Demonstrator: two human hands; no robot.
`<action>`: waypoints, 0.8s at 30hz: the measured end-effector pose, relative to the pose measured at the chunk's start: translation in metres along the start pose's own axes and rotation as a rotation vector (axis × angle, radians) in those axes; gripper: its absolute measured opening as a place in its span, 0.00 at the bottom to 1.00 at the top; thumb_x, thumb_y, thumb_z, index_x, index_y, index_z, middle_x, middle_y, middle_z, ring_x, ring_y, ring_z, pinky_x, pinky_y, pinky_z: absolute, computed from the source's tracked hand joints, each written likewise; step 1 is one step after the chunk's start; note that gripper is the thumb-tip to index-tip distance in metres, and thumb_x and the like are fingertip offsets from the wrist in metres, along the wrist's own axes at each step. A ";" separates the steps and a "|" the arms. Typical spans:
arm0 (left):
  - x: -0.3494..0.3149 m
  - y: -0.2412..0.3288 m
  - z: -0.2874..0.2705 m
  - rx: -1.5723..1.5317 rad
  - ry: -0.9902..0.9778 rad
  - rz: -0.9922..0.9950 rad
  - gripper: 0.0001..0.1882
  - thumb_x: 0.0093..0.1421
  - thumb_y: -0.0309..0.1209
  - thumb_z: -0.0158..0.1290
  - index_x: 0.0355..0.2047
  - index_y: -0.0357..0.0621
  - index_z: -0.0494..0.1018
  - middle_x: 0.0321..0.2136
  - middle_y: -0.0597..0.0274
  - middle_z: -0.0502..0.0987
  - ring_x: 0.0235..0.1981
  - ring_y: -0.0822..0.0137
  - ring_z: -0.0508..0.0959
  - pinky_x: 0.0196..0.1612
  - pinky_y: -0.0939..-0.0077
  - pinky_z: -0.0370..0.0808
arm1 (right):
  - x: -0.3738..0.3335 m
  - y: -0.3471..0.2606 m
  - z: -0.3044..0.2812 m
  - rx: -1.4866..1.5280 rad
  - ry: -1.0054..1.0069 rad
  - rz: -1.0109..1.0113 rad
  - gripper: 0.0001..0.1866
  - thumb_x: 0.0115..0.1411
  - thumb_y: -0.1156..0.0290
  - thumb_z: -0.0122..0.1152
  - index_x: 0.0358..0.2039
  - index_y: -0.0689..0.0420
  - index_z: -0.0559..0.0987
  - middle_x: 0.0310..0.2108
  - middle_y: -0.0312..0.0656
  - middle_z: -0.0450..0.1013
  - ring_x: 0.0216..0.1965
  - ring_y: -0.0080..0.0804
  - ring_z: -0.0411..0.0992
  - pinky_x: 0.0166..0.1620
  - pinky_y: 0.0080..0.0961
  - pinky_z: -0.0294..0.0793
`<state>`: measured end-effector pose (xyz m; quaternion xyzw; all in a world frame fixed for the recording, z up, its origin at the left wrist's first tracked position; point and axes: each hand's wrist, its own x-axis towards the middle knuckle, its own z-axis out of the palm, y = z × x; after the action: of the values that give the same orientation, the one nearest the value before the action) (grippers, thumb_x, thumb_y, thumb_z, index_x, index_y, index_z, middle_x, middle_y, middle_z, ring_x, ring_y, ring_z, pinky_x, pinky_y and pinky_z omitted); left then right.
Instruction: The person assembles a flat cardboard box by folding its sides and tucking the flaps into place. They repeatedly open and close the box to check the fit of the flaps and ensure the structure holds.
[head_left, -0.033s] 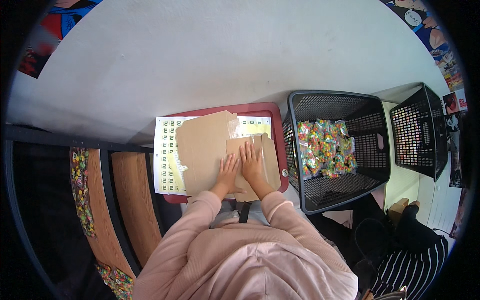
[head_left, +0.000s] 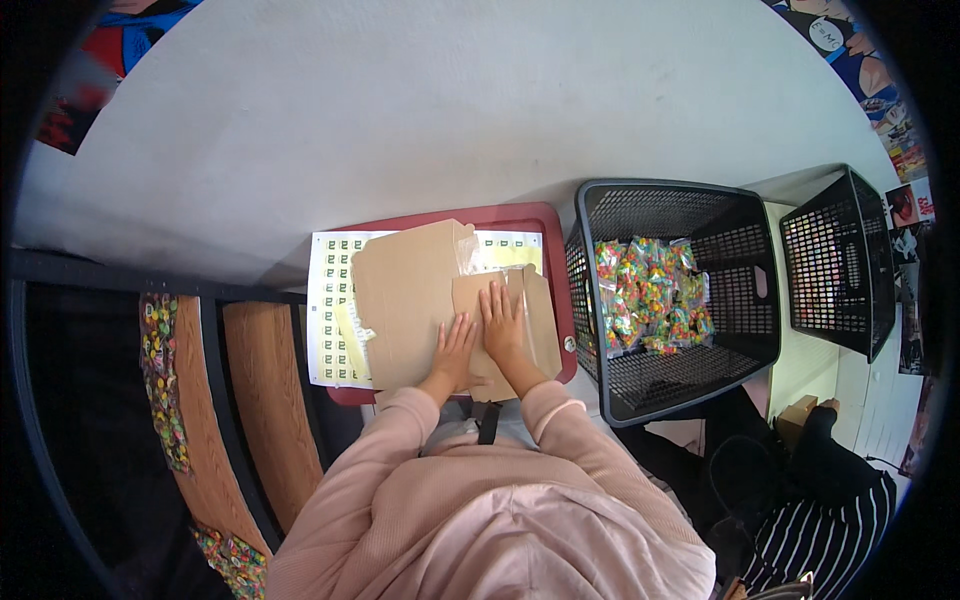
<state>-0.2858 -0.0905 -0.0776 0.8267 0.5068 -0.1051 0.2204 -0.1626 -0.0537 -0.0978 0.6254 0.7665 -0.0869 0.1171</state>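
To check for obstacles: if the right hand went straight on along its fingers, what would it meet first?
Beyond the flat brown cardboard beneath, the right hand would probably meet the white and yellow paper sheet; depth is unclear.

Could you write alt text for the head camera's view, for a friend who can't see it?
A person's left hand and right hand lie flat on brown cardboard over a white label sheet on a red surface. To the right, a dark mesh crate holds small bags of colourful pieces, with another crate beyond.
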 end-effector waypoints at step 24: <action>-0.007 -0.039 -0.018 0.128 -0.043 0.177 0.43 0.50 0.58 0.39 0.58 0.47 0.40 0.60 0.67 0.39 0.61 0.60 0.34 0.58 0.50 0.28 | 0.001 -0.002 -0.006 -0.075 -0.030 0.052 0.33 0.54 0.62 0.40 0.59 0.51 0.42 0.61 0.41 0.34 0.61 0.34 0.36 0.58 0.50 0.28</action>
<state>-0.3246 -0.0725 -0.0694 0.8783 0.4191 -0.1351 0.1864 -0.1655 -0.0518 -0.0926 0.6389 0.7510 -0.0644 0.1540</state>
